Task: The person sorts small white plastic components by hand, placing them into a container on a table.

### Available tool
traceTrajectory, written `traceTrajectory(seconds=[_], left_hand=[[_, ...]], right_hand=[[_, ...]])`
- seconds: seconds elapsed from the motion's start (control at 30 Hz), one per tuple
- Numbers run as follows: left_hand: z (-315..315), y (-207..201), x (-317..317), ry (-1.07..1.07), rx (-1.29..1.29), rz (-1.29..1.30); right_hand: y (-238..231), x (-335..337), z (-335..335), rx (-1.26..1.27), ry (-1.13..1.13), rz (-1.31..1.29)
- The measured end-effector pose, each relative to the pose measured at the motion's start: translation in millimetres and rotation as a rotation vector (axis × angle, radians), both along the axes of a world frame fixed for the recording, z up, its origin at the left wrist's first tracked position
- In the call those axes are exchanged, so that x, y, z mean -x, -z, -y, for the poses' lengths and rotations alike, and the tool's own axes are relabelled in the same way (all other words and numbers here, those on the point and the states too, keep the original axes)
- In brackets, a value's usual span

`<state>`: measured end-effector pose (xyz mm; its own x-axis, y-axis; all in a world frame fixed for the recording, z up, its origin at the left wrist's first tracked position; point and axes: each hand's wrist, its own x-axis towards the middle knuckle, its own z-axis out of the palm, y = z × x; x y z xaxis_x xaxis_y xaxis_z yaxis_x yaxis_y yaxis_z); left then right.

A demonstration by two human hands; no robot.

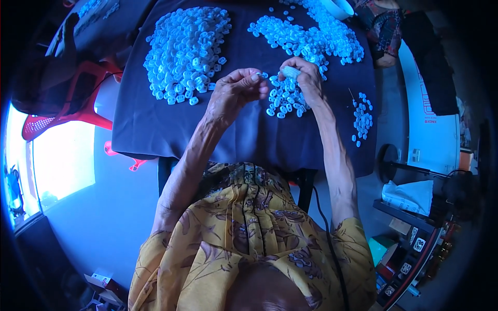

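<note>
My left hand (pixel 236 93) is closed in a pinch over the table, with a small white oval piece (pixel 264 75) at the tips of its thumb and forefinger. To the right, my right hand (pixel 307 80) has its fingers curled together. A pale, ridged oblong thing (pixel 291 72) shows at its fingers; whether it is held or worn I cannot tell. Just beneath and between the hands lies a small heap of oval pieces (pixel 284 98) with dark openings. A large pile of such pieces (pixel 184 49) spreads beyond my left hand, and another pile (pixel 306 41) reaches past my right.
A dark cloth covers the table (pixel 207 137). At its right edge lie several loose pieces (pixel 362 120) near a thin needle-like object (pixel 351 93). A white bowl (pixel 338 8) stands far right, beside another person's hand (pixel 385 60). A red plastic chair (pixel 78 106) is at the left.
</note>
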<state>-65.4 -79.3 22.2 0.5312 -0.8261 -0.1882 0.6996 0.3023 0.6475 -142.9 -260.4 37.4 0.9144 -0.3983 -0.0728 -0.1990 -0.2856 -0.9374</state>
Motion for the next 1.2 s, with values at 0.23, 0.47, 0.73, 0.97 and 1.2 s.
traceTrajectory(seconds=[0.23, 0.47, 0.73, 0.97, 1.2], left_hand=[[6, -16, 14, -0.044, 0.028, 0.022], [9, -35, 30, -0.136, 0.091, -0.088], [11, -40, 34, -0.204, 0.108, -0.092], [14, -39, 35, -0.208, 0.043, -0.024], [14, -42, 39, -0.221, 0.045, 0.008]], right_hand=[[-8, 18, -33, -0.362, -0.003, 0.503], [-18, 19, -48, -0.274, -0.019, 0.657], [-18, 20, -51, -0.076, -0.026, 0.631], [-29, 27, -49, 0.082, -0.027, 0.555], [-41, 35, -46, 0.337, -0.001, 0.470]])
